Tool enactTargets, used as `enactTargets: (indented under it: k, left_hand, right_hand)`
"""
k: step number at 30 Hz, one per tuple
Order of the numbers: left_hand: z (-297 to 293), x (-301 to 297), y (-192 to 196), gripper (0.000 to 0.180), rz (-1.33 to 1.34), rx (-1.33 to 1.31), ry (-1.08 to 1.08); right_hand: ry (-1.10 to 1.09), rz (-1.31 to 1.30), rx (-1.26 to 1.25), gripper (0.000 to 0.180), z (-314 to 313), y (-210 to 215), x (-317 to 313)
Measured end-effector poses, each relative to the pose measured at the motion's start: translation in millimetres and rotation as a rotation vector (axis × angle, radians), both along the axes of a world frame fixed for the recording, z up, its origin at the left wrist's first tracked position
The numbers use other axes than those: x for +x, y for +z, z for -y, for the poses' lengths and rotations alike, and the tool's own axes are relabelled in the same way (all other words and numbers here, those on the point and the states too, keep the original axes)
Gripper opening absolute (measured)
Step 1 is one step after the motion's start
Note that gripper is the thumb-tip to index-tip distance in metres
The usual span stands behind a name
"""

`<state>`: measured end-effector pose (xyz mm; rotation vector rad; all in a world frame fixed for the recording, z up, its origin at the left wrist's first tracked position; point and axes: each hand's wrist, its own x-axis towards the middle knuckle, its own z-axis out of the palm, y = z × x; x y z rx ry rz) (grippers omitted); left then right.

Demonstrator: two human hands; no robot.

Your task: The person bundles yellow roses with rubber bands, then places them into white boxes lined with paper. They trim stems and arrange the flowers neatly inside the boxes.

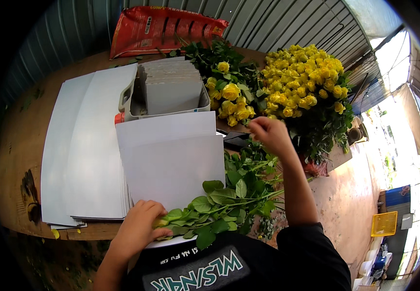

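My left hand [144, 224] curls around the head end of leafy rose stems [224, 206] at the table's front edge. A pale yellow-green rose bud [161, 222] shows between its thumb and fingers. The stems stretch to the right, under my raised right arm. My right hand [271, 137] is closed, knuckles up, above the greenery and close to cut yellow roses [232, 99]; whatever its fingers pinch, if anything, is hidden. Between the hands and the bin, white paper sheets [173, 162] lie overlapped, with the leaves touching their lower right corner.
A grey bin [205, 101] holds upright cardboard sheets [171, 87]. Large white sheets [86, 150] are stacked at left, near a dark glove [30, 194]. A big yellow rose bunch [302, 80] stands at right. Behind are a red sack [164, 31] and a corrugated wall [253, 24].
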<state>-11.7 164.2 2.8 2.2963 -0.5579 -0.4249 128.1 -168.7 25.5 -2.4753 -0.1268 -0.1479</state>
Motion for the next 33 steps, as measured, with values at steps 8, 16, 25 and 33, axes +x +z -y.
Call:
enactTargets:
  k: [8, 16, 25, 33]
  left_hand:
    - [6.4, 2.5, 5.7, 0.040, -0.034, 0.064, 0.035]
    - [7.3, -5.1, 5.1, 0.041, 0.020, 0.061, 0.066]
    - [10.8, -7.8, 13.0, 0.037, 0.063, 0.104, 0.060]
    - [22.4, -18.1, 15.6, 0.030, 0.265, 0.231, 0.073]
  right_hand:
    - [-0.379, -0.235, -0.672, 0.058, 218.7, -171.4, 39.9]
    - [-0.591, 0.253, -0.319, 0.032, 229.9, -131.0, 41.5]
    - [-0.270, 0.052, -0.528, 0.028, 256.9, -185.8, 50.6]
    - [-0.106, 0.663, -0.061, 0.021, 203.3, -9.5, -13.5]
